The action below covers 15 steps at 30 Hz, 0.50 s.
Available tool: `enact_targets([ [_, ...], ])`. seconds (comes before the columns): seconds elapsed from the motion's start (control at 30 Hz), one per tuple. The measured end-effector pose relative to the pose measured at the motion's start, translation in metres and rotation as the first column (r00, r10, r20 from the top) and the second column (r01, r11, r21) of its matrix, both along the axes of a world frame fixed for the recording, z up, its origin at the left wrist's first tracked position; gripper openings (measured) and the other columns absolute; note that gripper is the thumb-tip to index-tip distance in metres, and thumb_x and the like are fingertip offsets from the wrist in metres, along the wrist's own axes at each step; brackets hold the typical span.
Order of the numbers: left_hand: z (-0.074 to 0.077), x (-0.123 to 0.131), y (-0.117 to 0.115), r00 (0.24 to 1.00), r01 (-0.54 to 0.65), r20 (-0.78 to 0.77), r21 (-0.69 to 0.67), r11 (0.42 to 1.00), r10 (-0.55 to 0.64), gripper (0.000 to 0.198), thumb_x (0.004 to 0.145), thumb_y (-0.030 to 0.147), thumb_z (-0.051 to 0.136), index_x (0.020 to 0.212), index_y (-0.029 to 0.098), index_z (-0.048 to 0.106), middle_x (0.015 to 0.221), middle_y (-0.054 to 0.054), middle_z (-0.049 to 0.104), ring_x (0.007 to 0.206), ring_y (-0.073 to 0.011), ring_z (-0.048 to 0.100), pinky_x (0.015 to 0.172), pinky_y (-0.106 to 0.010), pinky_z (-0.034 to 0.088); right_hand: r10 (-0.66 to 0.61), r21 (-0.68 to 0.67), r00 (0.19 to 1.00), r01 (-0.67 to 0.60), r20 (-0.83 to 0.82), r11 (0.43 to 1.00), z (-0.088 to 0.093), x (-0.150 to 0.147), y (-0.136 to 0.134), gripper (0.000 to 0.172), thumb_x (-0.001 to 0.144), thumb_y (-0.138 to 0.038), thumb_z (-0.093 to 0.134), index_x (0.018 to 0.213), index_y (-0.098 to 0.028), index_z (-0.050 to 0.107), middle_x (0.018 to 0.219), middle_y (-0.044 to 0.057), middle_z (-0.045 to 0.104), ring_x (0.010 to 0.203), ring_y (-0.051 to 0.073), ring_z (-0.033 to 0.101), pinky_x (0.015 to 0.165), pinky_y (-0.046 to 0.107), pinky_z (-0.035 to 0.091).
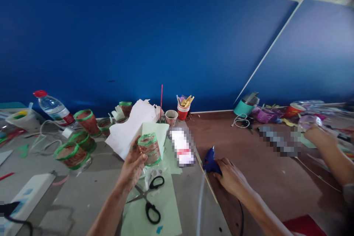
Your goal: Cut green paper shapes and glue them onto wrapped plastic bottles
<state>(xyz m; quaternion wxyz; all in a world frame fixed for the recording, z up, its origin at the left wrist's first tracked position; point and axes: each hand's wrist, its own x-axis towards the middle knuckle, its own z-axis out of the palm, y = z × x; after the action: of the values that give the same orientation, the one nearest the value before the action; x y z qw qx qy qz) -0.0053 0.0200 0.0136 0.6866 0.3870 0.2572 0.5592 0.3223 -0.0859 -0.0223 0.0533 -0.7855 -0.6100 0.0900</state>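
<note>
My left hand [134, 164] is closed around a small cup [151, 150], reddish-brown with green bands at its rim and base. It is held tilted above the pale green paper. My right hand [230, 177] grips the handle end of a blue hot glue gun [211, 160], whose nozzle points up and away from me. A translucent glue stick [201, 202] trails from its back toward me. Scissors [148, 200] with black handles lie spread below the held cup. Similar brown and green cups [72, 155] stand to the left.
A smartphone [182, 147] lies between my hands, beside a thin wooden stick [211, 188]. Torn white paper [138, 121] leans behind the cup. Further left are a water bottle [56, 108] and a power strip [30, 199]. At right, another person's hand [320, 138] reaches in.
</note>
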Motion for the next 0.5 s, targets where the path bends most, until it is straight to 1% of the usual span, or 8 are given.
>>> enact_targets([
  [0.1, -0.006, 0.0, 0.001, 1.0, 0.029, 0.012, 0.009, 1.0, -0.029, 0.065, 0.071, 0.029, 0.077, 0.13, 0.03, 0.049, 0.135, -0.008, 0.053, 0.124, -0.0315, 0.05, 0.098, -0.044, 0.046, 0.023, 0.068, 0.991, -0.015, -0.129, 0.998, -0.005, 0.007, 0.003, 0.036, 0.073, -0.016, 0.053, 0.107, -0.015, 0.065, 0.101, 0.014, 0.062, 0.09, 0.028, 0.064, 0.083, 0.037, 0.047],
  [0.17, -0.008, 0.0, 0.001, 0.999, 0.042, 0.015, 0.014, 0.999, -0.042, 0.063, 0.073, 0.029, 0.076, 0.13, 0.029, 0.049, 0.136, -0.008, 0.053, 0.123, -0.0312, 0.05, 0.098, -0.043, 0.046, 0.042, 0.228, 0.964, 0.019, -0.262, 0.974, -0.003, 0.014, 0.003, 0.035, 0.072, -0.019, 0.051, 0.104, -0.016, 0.064, 0.099, 0.014, 0.061, 0.092, 0.027, 0.062, 0.085, 0.038, 0.047],
  [0.23, -0.009, 0.0, 0.002, 0.999, 0.037, 0.023, 0.017, 0.999, -0.037, 0.062, 0.072, 0.03, 0.076, 0.129, 0.029, 0.051, 0.136, -0.008, 0.053, 0.123, -0.0313, 0.051, 0.099, -0.044, 0.045, 0.091, 0.346, 0.899, 0.07, -0.427, 0.936, 0.008, 0.016, 0.003, 0.033, 0.073, -0.029, 0.054, 0.103, -0.019, 0.062, 0.097, 0.013, 0.061, 0.093, 0.029, 0.06, 0.085, 0.041, 0.046],
  [0.27, -0.008, 0.001, 0.002, 0.999, 0.029, 0.028, 0.018, 0.999, -0.03, 0.062, 0.072, 0.03, 0.077, 0.128, 0.028, 0.051, 0.134, -0.008, 0.055, 0.122, -0.0313, 0.051, 0.1, -0.044, 0.044, 0.134, 0.35, 0.831, 0.077, -0.54, 0.934, 0.017, 0.015, 0.003, 0.036, 0.073, -0.035, 0.057, 0.106, -0.022, 0.06, 0.097, 0.012, 0.062, 0.093, 0.03, 0.06, 0.084, 0.041, 0.046],
  [0.33, -0.006, 0.003, 0.002, 0.999, 0.012, 0.04, 0.021, 1.0, -0.013, 0.061, 0.071, 0.032, 0.078, 0.126, 0.025, 0.054, 0.129, -0.009, 0.058, 0.122, -0.0311, 0.051, 0.102, -0.044, 0.042, 0.18, 0.346, 0.611, 0.163, -0.771, 0.924, 0.035, 0.004, 0.004, 0.043, 0.079, -0.049, 0.052, 0.115, -0.025, 0.056, 0.083, 0.011, 0.062, 0.078, 0.028, 0.061, 0.075, 0.041, 0.047],
  [0.4, -0.004, 0.004, 0.002, 0.999, 0.012, 0.048, 0.022, 1.0, -0.013, 0.057, 0.07, 0.034, 0.078, 0.123, 0.023, 0.056, 0.125, -0.01, 0.061, 0.122, -0.0314, 0.05, 0.103, -0.045, 0.04, 0.253, 0.358, 0.404, 0.208, -0.879, 0.91, 0.051, -0.019, 0.009, 0.056, 0.077, -0.064, 0.048, 0.118, -0.026, 0.053, 0.079, 0.01, 0.06, 0.066, 0.025, 0.059, 0.069, 0.042, 0.047],
  [0.47, -0.003, 0.005, 0.001, 0.999, 0.02, 0.043, 0.023, 1.0, -0.021, 0.053, 0.07, 0.036, 0.077, 0.118, 0.021, 0.06, 0.123, -0.011, 0.062, 0.122, -0.0324, 0.051, 0.103, -0.046, 0.039, 0.338, 0.405, 0.319, 0.173, -0.885, 0.898, 0.061, -0.049, 0.016, 0.067, 0.07, -0.076, 0.047, 0.112, -0.026, 0.056, 0.077, 0.009, 0.059, 0.054, 0.02, 0.053, 0.058, 0.04, 0.045],
  [0.5, -0.004, 0.005, 0.002, 0.999, 0.021, 0.038, 0.025, 0.999, -0.022, 0.051, 0.07, 0.037, 0.077, 0.116, 0.02, 0.061, 0.122, -0.012, 0.062, 0.121, -0.033, 0.051, 0.102, -0.046, 0.04, 0.366, 0.428, 0.325, 0.139, -0.872, 0.893, 0.062, -0.065, 0.021, 0.071, 0.066, -0.081, 0.047, 0.111, -0.026, 0.057, 0.074, 0.008, 0.058, 0.049, 0.018, 0.049, 0.053, 0.038, 0.045],
])
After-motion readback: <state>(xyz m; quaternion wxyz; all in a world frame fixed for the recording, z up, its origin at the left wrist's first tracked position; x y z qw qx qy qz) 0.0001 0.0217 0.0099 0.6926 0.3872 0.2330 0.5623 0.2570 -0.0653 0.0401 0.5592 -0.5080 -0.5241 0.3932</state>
